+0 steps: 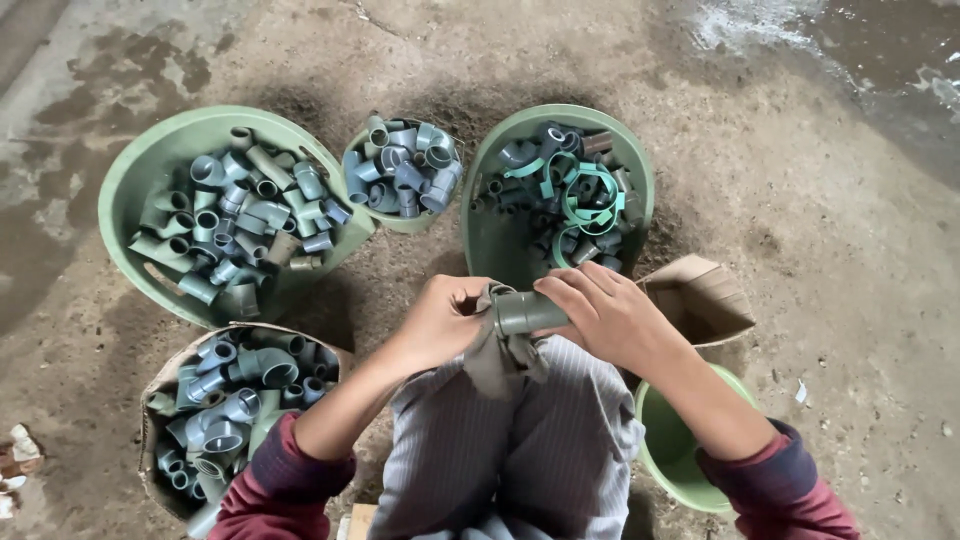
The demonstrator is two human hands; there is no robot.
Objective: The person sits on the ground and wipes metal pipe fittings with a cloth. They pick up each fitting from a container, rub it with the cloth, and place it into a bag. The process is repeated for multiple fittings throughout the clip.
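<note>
Above the lap, the right hand grips a grey pipe fitting steady while the left hand's fingers press a cloth around its end.

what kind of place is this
Probably a small workshop or sorting yard floor, not a home. The ground is rough, stained concrete, green tubs hold heaps of grey pipe fittings, and both hands wipe a fitting with a rag.
</note>
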